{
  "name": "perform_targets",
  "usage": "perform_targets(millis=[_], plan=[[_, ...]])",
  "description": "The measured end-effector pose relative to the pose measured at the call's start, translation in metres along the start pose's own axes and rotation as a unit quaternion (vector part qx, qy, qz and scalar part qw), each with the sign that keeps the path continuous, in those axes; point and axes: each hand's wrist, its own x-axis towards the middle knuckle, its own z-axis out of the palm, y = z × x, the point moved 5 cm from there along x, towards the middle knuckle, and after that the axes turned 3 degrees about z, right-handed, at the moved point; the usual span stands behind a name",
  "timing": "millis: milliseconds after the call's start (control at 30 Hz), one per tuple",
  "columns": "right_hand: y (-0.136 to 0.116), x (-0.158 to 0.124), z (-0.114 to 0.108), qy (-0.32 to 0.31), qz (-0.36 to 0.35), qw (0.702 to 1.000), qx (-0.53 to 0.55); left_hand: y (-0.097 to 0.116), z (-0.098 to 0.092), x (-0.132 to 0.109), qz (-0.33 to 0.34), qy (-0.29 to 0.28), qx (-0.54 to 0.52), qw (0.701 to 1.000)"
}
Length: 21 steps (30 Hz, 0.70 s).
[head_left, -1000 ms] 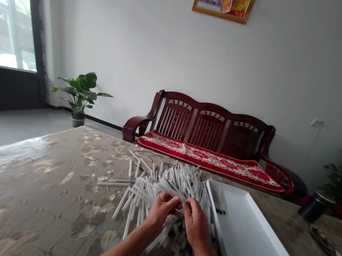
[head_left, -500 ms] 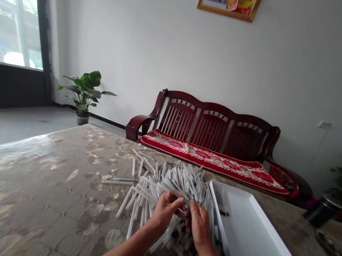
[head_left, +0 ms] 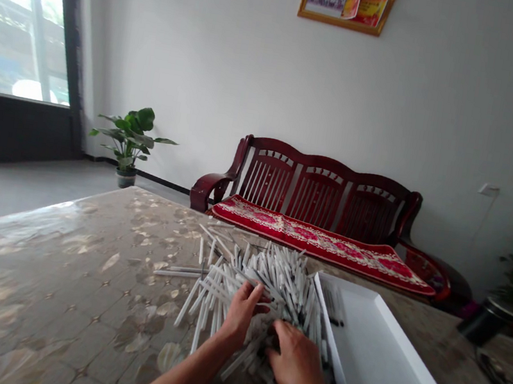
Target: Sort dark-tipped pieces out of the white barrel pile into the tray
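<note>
bare forearms (head_left: 195,364) are angling inward, left hand (head_left: 241,314) is kinda sitting farther out, right hand (head_left: 299,360) is curving palm-down

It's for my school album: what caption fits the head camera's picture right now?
Left hand and right hand at a heap of thin whitish sticks, beside a shallow white tray.

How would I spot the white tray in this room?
Find the dark red bench, then the patterned table in front of it. On that table, right of the heap of white sticks, lies the white tray: the only wide, shallow thing there, holding some dark-tipped sticks.
</note>
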Motion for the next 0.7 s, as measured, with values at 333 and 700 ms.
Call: perform_targets(millis=[333, 700], plan=[[0.053, 0.011, -0.021, 0.235, 0.148, 0.768, 0.578, 0.026, 0.006, -0.011, 0.220, -0.064, 0.390, 0.892], [0.064, 0.014, -0.028, 0.280, 0.098, 0.788, 0.540, 0.029, 0.013, -0.017, 0.275, -0.146, 0.516, 0.798]])
